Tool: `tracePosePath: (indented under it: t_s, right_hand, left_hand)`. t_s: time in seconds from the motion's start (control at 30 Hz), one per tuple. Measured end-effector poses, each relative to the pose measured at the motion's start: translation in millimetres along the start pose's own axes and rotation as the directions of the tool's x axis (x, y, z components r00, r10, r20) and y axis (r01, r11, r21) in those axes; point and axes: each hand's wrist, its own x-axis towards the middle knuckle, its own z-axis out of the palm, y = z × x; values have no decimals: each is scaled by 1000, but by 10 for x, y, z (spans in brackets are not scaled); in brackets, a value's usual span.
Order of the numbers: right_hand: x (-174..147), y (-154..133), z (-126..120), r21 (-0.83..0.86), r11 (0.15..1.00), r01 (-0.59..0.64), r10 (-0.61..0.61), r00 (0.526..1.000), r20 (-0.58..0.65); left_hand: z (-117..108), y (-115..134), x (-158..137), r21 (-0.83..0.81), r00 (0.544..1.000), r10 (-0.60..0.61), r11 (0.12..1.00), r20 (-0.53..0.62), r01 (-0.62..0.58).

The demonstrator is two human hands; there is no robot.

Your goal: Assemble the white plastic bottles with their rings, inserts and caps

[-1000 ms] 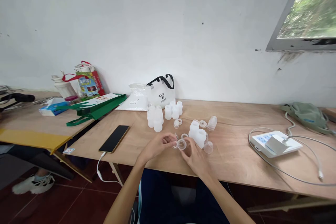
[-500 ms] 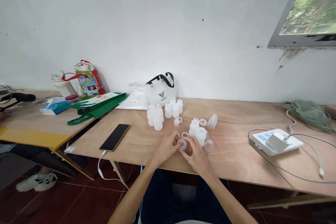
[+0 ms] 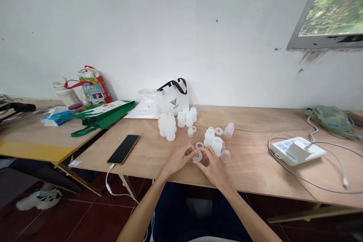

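Note:
Near the front edge of the table, my left hand [image 3: 178, 159] and my right hand [image 3: 212, 163] pinch a small clear plastic ring-shaped piece [image 3: 197, 155] from either side. Just beyond it lies another translucent ring [image 3: 199, 145]. Several frosted white bottles [image 3: 213, 142] stand close together past my right fingers. Beside them a clear dome cap [image 3: 225, 156] rests on the table, and another clear cap [image 3: 229, 130] sits farther back near a flat ring [image 3: 219, 131]. A small clear cap [image 3: 190, 132] is ahead of my left hand.
More frosted bottles stand in a left cluster [image 3: 166, 125] and a back cluster [image 3: 187, 117], before a white bag [image 3: 173, 98]. A phone [image 3: 124, 149] on a cable lies left; a power strip [image 3: 296, 151] with looped cables sits right. A green bag [image 3: 110, 115] overhangs the table gap.
The view has shifted slightly. Both hands stay in nearly the same place, with a small shift of the fingers around the clear ring-shaped piece.

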Motion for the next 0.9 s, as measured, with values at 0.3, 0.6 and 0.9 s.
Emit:
tracePosePath:
  t_s: [0.3,0.6,0.9]
  right_hand:
    - [-8,41,3,28,1000,14,-12,998,-68]
    - [-3,68,4,76,997,-34,42,994,-103]
    - [-10,37,1,-18,1000,23,-24,996,-81]
  left_hand:
    - [114,4,36,20,997,23,1000,-72,-22]
    - [126,78,23,-34,996,-41,999,-75,38]
    - [105,49,22,-157,986,-109,979,124,128]
